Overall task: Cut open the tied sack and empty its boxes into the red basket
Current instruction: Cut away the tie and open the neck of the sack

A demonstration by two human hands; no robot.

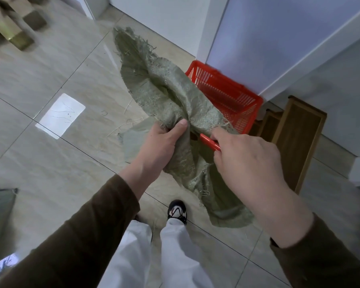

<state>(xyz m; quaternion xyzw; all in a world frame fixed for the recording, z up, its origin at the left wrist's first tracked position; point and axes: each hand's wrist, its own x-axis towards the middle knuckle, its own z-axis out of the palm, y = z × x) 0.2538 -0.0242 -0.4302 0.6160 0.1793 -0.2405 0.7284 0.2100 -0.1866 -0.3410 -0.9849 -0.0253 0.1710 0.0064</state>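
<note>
Glossy beige floor tiles [50, 69] mirror a bright light patch [60, 115]; white walls [166, 19], wooden frames [297, 140] lean right

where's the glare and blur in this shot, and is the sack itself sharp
Head view: a bright patch of glare sits on the glossy floor tile left of the sack; the boxes at top left are motion-smeared; edges bend from the wide-angle lens. The sack's weave, the left hand and right hand are fairly sharp.
</note>
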